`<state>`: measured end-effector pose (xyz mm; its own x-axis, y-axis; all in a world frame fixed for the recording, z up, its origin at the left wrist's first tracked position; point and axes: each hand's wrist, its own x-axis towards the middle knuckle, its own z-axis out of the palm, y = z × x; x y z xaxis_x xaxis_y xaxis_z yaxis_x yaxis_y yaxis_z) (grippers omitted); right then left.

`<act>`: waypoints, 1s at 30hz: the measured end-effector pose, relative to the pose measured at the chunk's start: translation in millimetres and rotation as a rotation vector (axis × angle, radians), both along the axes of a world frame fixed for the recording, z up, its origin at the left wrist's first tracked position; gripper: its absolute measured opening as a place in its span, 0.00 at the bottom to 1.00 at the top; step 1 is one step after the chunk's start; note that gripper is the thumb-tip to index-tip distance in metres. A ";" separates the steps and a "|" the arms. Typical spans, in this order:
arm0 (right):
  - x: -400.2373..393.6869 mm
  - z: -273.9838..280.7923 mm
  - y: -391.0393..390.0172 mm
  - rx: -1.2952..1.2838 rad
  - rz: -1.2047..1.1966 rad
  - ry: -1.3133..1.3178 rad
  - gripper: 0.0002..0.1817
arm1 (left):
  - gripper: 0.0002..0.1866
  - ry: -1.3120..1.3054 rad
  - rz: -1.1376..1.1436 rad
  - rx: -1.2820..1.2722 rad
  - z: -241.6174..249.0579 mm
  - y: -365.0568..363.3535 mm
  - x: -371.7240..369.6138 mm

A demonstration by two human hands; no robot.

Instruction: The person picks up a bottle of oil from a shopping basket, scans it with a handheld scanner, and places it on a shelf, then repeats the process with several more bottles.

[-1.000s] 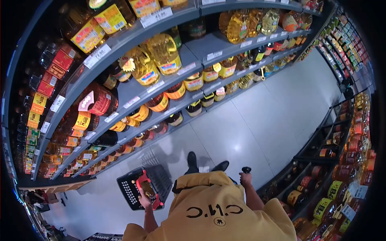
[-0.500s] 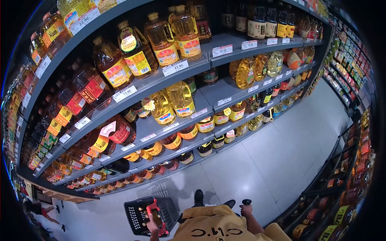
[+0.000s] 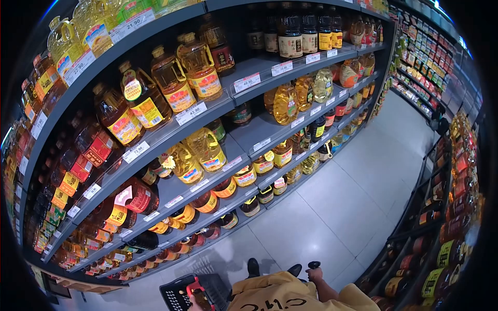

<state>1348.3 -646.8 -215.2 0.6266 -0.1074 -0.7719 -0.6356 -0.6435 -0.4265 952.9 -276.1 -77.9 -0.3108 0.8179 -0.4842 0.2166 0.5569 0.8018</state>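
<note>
My left hand (image 3: 195, 301) is at the basket (image 3: 172, 295), cut off, grip can't tell; right hand (image 3: 314, 275) closed round black object (image 3: 314, 265), unidentifiable.

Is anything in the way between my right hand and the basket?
Yes: your own body, in the yellow top, is between your right hand and the basket. Your left hand is at the basket's red handle, with nothing visible between.

I see a black basket (image 3: 175, 296) with holes and a red handle (image 3: 194, 285), which my left hand (image 3: 195, 304) touches, low over the floor. My right hand (image 3: 315, 276) holds a small, black, round-topped thing (image 3: 314, 265), out to the side.
</note>
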 end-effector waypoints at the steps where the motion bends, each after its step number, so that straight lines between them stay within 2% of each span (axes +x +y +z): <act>1: -0.6 -1.4 -0.5 0.007 0.018 -0.009 0.12 | 0.37 -0.002 -0.001 0.001 1.5 -0.2 1.0; 4: 2.1 5.4 0.3 0.015 0.037 -0.001 0.12 | 0.36 -0.006 -0.002 0.008 4.4 -3.1 1.9; 9: 4.8 -12.8 -5.3 0.004 0.025 -0.029 0.11 | 0.35 -0.039 -0.012 0.030 11.9 -12.2 -13.5; 11: 5.9 -19.4 -11.1 -0.010 0.098 -0.053 0.12 | 0.37 0.003 -0.011 0.004 -13.2 -5.2 -31.0; 12: 7.4 -0.3 -5.3 0.021 -0.022 -0.010 0.12 | 0.38 0.025 -0.030 0.015 -22.0 -3.2 -38.7; 14: 10.2 11.6 -2.0 -0.002 -0.014 -0.001 0.12 | 0.43 0.202 -0.069 -0.036 -31.0 0.9 -46.6; 16: 11.7 24.6 1.0 0.006 -0.020 0.022 0.12 | 0.46 0.207 -0.093 -0.078 -34.7 1.1 -53.4; 17: 10.7 12.6 -1.6 -0.005 -0.010 0.037 0.12 | 0.45 0.218 -0.086 -0.106 -38.4 1.8 -59.2; 18: 9.4 -3.5 -6.7 0.031 -0.017 0.030 0.13 | 0.42 0.142 -0.119 -0.134 -25.9 0.3 -55.2; 19: 9.9 10.6 -3.9 0.015 0.040 -0.002 0.13 | 0.38 0.064 -0.034 -0.094 -24.9 -1.5 -48.0; 23: 10.3 26.8 3.0 0.030 -0.004 -0.006 0.13 | 0.37 -0.078 -0.043 -0.021 -30.1 -2.2 -48.3; 24: 10.6 16.1 -1.8 0.156 -0.067 0.062 0.12 | 0.38 0.094 -0.120 -0.068 -29.1 0.5 -54.2; 25: 10.6 20.8 1.1 0.150 -0.086 0.064 0.13 | 0.38 0.292 -0.025 -0.046 -45.6 0.6 -58.8; 26: 11.5 11.8 -4.9 0.189 -0.017 0.071 0.14 | 0.40 0.334 -0.036 -0.076 -17.1 -5.4 -39.4; 27: 12.3 17.6 -2.1 0.135 -0.029 0.068 0.13 | 0.42 0.245 -0.100 -0.270 7.6 -4.4 -32.5; 30: 14.1 24.9 3.7 0.093 0.062 0.029 0.11 | 0.44 0.255 -0.041 -0.090 -40.0 -1.7 -54.2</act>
